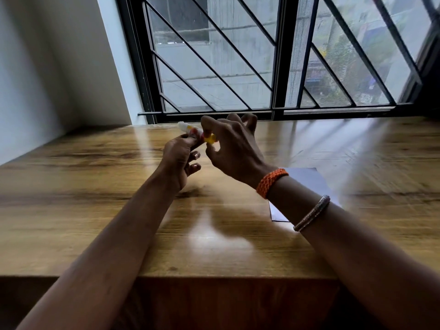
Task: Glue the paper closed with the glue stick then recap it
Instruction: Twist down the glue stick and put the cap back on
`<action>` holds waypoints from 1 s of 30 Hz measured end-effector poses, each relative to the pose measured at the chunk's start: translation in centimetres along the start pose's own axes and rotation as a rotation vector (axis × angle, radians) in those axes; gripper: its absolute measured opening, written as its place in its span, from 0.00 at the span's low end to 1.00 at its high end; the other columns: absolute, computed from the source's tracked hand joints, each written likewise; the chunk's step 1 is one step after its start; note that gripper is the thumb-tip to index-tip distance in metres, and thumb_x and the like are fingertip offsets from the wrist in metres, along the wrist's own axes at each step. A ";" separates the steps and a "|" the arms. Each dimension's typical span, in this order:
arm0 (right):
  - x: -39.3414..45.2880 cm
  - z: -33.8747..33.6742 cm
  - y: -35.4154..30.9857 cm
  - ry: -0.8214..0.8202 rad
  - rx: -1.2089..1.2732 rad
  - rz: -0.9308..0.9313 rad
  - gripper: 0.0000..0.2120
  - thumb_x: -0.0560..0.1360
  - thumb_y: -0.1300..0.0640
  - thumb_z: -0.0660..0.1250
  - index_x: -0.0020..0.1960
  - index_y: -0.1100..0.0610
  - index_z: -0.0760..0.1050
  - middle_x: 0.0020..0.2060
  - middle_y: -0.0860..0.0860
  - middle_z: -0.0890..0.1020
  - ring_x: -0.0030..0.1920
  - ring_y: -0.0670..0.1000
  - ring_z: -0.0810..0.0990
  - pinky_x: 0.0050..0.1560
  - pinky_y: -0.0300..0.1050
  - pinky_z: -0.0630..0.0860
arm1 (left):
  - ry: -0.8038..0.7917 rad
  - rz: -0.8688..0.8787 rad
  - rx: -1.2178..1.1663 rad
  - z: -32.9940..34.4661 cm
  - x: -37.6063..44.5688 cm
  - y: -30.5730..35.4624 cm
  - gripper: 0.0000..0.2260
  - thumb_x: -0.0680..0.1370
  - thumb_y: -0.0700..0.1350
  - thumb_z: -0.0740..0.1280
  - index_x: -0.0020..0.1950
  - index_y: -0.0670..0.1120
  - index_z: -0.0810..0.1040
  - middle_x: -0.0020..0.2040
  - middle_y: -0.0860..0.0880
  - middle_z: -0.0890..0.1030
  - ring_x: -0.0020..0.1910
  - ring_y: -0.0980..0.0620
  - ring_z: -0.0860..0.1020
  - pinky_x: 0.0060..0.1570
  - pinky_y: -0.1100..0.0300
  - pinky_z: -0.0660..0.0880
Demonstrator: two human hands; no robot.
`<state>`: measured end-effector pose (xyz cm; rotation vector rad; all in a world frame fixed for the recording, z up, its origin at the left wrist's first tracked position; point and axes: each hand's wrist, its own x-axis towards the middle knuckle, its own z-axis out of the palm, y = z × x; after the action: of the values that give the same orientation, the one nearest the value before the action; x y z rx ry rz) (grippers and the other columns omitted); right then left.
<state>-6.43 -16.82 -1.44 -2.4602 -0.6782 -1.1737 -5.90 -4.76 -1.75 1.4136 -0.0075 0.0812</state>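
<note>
A glue stick (190, 130) with a white, red and yellow body is held above the wooden table (95, 210), lying roughly level with its pale end pointing left. My left hand (179, 160) grips its middle from below. My right hand (234, 148) pinches the yellow end (210, 138) between thumb and forefinger, other fingers spread. A white sheet of paper (309, 179) lies flat on the table to the right, partly hidden under my right forearm. Whether the cap is on I cannot tell.
A barred window (238, 55) runs along the table's far edge. A white wall (47, 67) closes off the left side. The table's near edge (214, 277) lies below my forearms. An orange band and a metal bangle are on my right wrist.
</note>
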 end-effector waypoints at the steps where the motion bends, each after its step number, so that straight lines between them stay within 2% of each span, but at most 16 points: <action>1: 0.0 -0.1 0.1 -0.002 -0.066 -0.053 0.11 0.67 0.60 0.67 0.48 0.52 0.73 0.36 0.47 0.79 0.46 0.53 0.74 0.47 0.49 0.55 | -0.005 0.006 -0.012 0.1 -0.1 0.0 0.07 0.78 0.49 0.62 0.45 0.50 0.77 0.43 0.56 0.82 0.32 0.56 0.67 0.27 0.67 0.65; 3: 0.0 0.0 0.3 0.025 -0.120 -0.097 0.13 0.65 0.62 0.67 0.48 0.52 0.73 0.36 0.48 0.79 0.47 0.53 0.74 0.48 0.49 0.54 | -0.023 0.021 -0.040 0.2 -0.1 0.1 0.06 0.79 0.46 0.61 0.45 0.50 0.76 0.45 0.55 0.82 0.31 0.56 0.67 0.26 0.68 0.65; 5: 0.1 0.0 0.3 0.015 -0.022 -0.028 0.11 0.64 0.60 0.68 0.46 0.53 0.72 0.36 0.47 0.80 0.46 0.53 0.75 0.46 0.48 0.55 | -0.039 0.023 -0.059 0.2 -0.2 0.2 0.07 0.79 0.44 0.60 0.44 0.50 0.76 0.43 0.55 0.81 0.32 0.56 0.68 0.26 0.67 0.65; 7: 0.4 0.1 0.4 -0.030 0.220 0.178 0.11 0.65 0.57 0.70 0.44 0.53 0.71 0.36 0.48 0.81 0.42 0.52 0.78 0.47 0.49 0.59 | -0.064 0.033 -0.078 0.2 -0.1 0.3 0.08 0.80 0.43 0.59 0.44 0.50 0.75 0.38 0.56 0.80 0.34 0.56 0.69 0.26 0.67 0.65; 10: 0.8 -0.6 0.6 -0.163 0.751 0.509 0.12 0.68 0.51 0.71 0.44 0.55 0.71 0.37 0.51 0.83 0.40 0.49 0.81 0.45 0.49 0.73 | -0.102 0.065 -0.124 0.2 -0.1 0.3 0.08 0.79 0.41 0.59 0.46 0.50 0.75 0.32 0.57 0.79 0.31 0.57 0.69 0.26 0.68 0.66; 12: 0.9 -0.8 0.9 -0.208 1.042 0.618 0.09 0.71 0.55 0.69 0.44 0.57 0.70 0.37 0.52 0.81 0.35 0.42 0.80 0.37 0.37 0.74 | -0.110 0.078 -0.133 0.2 -0.1 0.3 0.08 0.79 0.41 0.59 0.47 0.51 0.76 0.35 0.57 0.80 0.31 0.57 0.69 0.26 0.66 0.66; 13: 0.9 -0.8 0.9 -0.211 1.095 0.640 0.07 0.73 0.57 0.68 0.44 0.57 0.70 0.36 0.52 0.81 0.31 0.39 0.78 0.32 0.32 0.73 | -0.111 0.082 -0.126 0.2 -0.1 0.3 0.08 0.79 0.42 0.59 0.46 0.51 0.76 0.36 0.57 0.80 0.31 0.58 0.69 0.26 0.66 0.66; 14: 1.0 -0.9 0.7 -0.206 1.097 0.642 0.07 0.73 0.57 0.68 0.43 0.57 0.70 0.35 0.52 0.81 0.29 0.38 0.77 0.30 0.31 0.72 | -0.105 0.086 -0.114 0.2 -0.2 0.3 0.07 0.79 0.43 0.60 0.46 0.51 0.76 0.38 0.57 0.80 0.32 0.57 0.69 0.26 0.66 0.66; 16: 0.9 -0.9 0.3 -0.161 0.896 0.543 0.10 0.72 0.54 0.69 0.42 0.56 0.69 0.34 0.52 0.82 0.31 0.42 0.77 0.37 0.39 0.73 | -0.082 0.089 -0.090 0.2 -0.2 0.4 0.08 0.79 0.44 0.59 0.45 0.50 0.77 0.39 0.55 0.79 0.32 0.57 0.67 0.25 0.68 0.65; 18: 0.7 -0.8 0.3 -0.073 0.450 0.278 0.10 0.70 0.52 0.69 0.42 0.55 0.69 0.35 0.50 0.82 0.36 0.49 0.78 0.47 0.49 0.64 | -0.067 0.080 -0.068 0.2 -0.3 0.3 0.09 0.79 0.43 0.59 0.43 0.50 0.77 0.39 0.55 0.78 0.33 0.56 0.67 0.26 0.68 0.65; 20: 0.5 -1.0 0.4 0.010 0.032 -0.046 0.08 0.69 0.55 0.68 0.46 0.54 0.72 0.35 0.48 0.81 0.43 0.53 0.78 0.49 0.50 0.57 | -0.061 0.064 -0.051 0.4 -0.4 0.4 0.09 0.79 0.44 0.59 0.43 0.50 0.77 0.41 0.56 0.80 0.34 0.55 0.68 0.27 0.67 0.64; 22: 0.7 -1.5 0.5 0.035 -0.194 -0.237 0.14 0.66 0.58 0.67 0.51 0.53 0.75 0.39 0.47 0.81 0.48 0.54 0.76 0.52 0.50 0.55 | -0.060 0.059 -0.062 0.4 -0.5 0.5 0.08 0.79 0.45 0.60 0.45 0.51 0.77 0.40 0.58 0.82 0.32 0.56 0.67 0.26 0.68 0.64; 24: 0.9 -1.7 0.4 0.063 -0.256 -0.300 0.18 0.64 0.61 0.67 0.53 0.51 0.76 0.41 0.47 0.80 0.50 0.54 0.76 0.54 0.50 0.55 | -0.067 0.059 -0.093 0.3 -0.6 0.7 0.08 0.79 0.45 0.60 0.46 0.51 0.78 0.39 0.59 0.83 0.32 0.57 0.67 0.25 0.70 0.64; 26: 0.8 -1.8 0.3 0.084 -0.212 -0.275 0.17 0.63 0.63 0.67 0.51 0.52 0.76 0.41 0.48 0.78 0.50 0.54 0.76 0.54 0.50 0.55 | -0.082 0.057 -0.115 0.3 -0.7 0.6 0.08 0.79 0.45 0.59 0.45 0.51 0.78 0.39 0.59 0.83 0.33 0.57 0.67 0.25 0.69 0.65; 30: 0.7 -1.6 -0.1 0.077 0.078 -0.034 0.11 0.64 0.59 0.68 0.45 0.55 0.73 0.36 0.44 0.75 0.43 0.51 0.76 0.48 0.50 0.59 | -0.118 0.073 -0.137 0.3 -0.6 0.6 0.08 0.80 0.47 0.58 0.46 0.51 0.77 0.45 0.55 0.81 0.34 0.57 0.67 0.27 0.65 0.65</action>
<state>-7.13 -17.34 0.08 -2.3353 -0.7325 -1.2238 -6.56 -4.95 -1.20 1.2794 -0.1593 0.0564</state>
